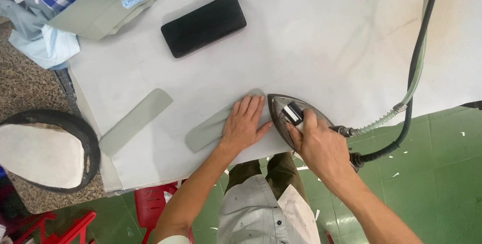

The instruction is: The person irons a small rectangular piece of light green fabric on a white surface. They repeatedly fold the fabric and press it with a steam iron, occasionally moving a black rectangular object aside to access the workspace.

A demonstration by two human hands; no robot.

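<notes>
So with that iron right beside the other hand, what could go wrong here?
1. The left hand lies flat on the pale green fabric strip, fingertips close to the tip of the dark metal steam iron gripped by the right hand; a slip could burn them.
2. The iron sits near the edge of the white padded table and could slide off.
3. The black cable and green hose hang off the side and could snag.
</notes>
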